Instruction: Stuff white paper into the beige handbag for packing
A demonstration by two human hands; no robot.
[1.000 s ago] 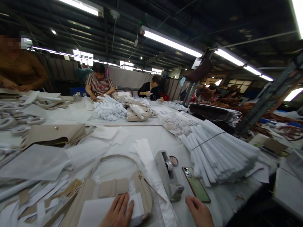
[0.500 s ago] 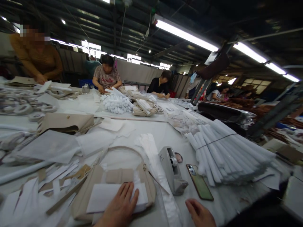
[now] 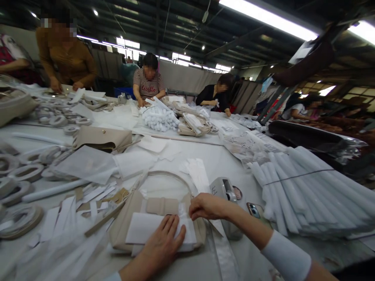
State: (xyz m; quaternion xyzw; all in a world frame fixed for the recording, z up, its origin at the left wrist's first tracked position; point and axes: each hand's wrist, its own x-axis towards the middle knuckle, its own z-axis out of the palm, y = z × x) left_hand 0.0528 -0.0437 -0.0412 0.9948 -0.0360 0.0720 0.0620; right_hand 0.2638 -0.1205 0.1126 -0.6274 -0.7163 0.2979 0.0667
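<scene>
A beige handbag (image 3: 124,228) lies flat in front of me with its curved handle (image 3: 170,174) pointing away. A folded white paper sheet (image 3: 143,232) lies on the bag. My left hand (image 3: 161,248) rests flat on that paper, fingers stretched out. My right hand (image 3: 206,207) is at the bag's upper right corner, fingers curled in a pinch on the white paper's edge. A long white paper strip (image 3: 202,179) runs past the bag's right side.
A grey tape dispenser (image 3: 224,191) and a phone (image 3: 256,210) sit right of the bag, beside a tied bundle of white paper rolls (image 3: 304,187). Paper scraps (image 3: 67,218) and wrapped handles (image 3: 17,171) cover the left. Another beige bag (image 3: 102,138) lies farther back. Several people work across the table.
My right hand has come up from the near table edge to the bag's upper right corner and closed on the paper. The view has tilted down and left.
</scene>
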